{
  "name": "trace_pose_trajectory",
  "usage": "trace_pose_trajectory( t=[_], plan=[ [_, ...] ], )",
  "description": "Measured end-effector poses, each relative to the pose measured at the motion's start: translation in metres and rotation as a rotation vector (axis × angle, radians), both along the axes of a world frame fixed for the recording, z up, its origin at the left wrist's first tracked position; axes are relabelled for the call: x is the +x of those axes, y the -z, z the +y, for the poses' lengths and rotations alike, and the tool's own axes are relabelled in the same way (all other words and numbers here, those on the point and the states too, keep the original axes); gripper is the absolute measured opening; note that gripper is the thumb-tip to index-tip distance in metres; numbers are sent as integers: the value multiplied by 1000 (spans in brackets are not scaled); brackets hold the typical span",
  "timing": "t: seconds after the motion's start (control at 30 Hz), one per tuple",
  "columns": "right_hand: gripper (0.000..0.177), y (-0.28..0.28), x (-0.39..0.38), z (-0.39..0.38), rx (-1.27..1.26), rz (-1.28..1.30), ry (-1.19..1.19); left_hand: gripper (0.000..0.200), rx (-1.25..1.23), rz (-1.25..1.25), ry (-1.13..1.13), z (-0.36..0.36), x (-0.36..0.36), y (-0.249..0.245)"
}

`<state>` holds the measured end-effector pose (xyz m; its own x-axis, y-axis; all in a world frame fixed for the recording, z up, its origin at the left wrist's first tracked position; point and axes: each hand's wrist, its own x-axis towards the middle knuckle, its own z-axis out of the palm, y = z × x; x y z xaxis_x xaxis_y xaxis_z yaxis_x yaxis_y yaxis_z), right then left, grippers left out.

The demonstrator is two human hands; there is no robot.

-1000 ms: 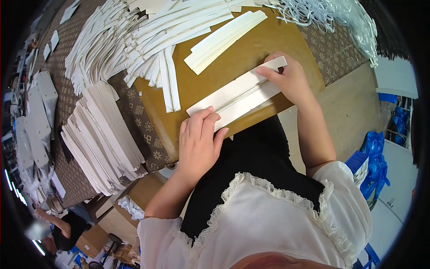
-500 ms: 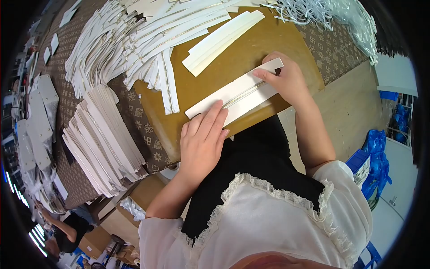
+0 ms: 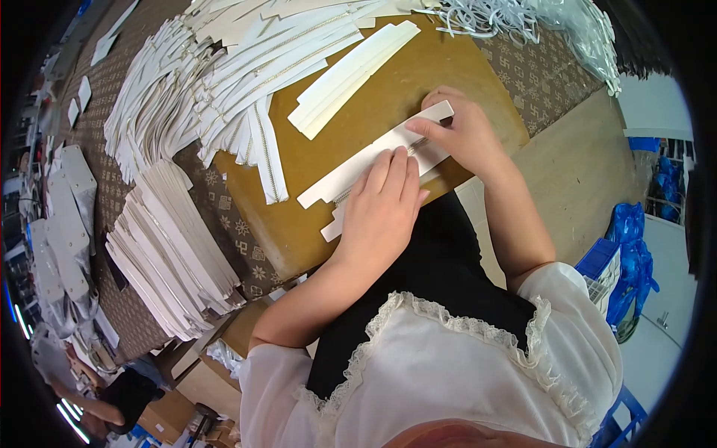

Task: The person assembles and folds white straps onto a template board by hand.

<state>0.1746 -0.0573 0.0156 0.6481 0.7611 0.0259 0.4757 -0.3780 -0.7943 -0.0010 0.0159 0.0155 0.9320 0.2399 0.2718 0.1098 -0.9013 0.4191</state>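
A cream strip piece with a metal zipper (image 3: 351,166) lies slanted on the brown board (image 3: 261,231). My left hand (image 3: 382,198) rests flat across its middle, fingers extended over the zipper. At the piece's upper right end, my right hand (image 3: 464,134) pinches it, with the thumb on top and the other fingers behind the edge. Beyond it on the board lie several long cream strips (image 3: 351,78). White zippers (image 3: 270,160) hang over the board's left part from a larger pile.
Zipper tapes (image 3: 160,97) heap at the upper left, above a row of stacked cream pieces (image 3: 175,250). White cords (image 3: 485,19) and clear plastic (image 3: 579,37) lie at the upper right. Another person (image 3: 123,399) is at the lower left; blue bags (image 3: 629,261) hang right.
My left hand has slid right along the piece to its middle, uncovering its lower left end. My right hand still grips the far end. The view has shifted slightly.
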Motion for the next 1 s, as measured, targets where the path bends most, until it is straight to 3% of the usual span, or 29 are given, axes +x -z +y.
trace_pose_trajectory(
  t=[0.33, 0.8, 1.0],
  plan=[
    [20, -7, 38, -13, -73, 167, 43, 37, -18, 23, 36, 6, -1, -1],
    [20, 4, 33, -11, -3, -31, 68, 42, -61, 68, 13, 4, 0, -7],
    [21, 5, 31, -11, 18, -59, 82, 44, 33, 112, 34, 2, 8, -9]
  ],
)
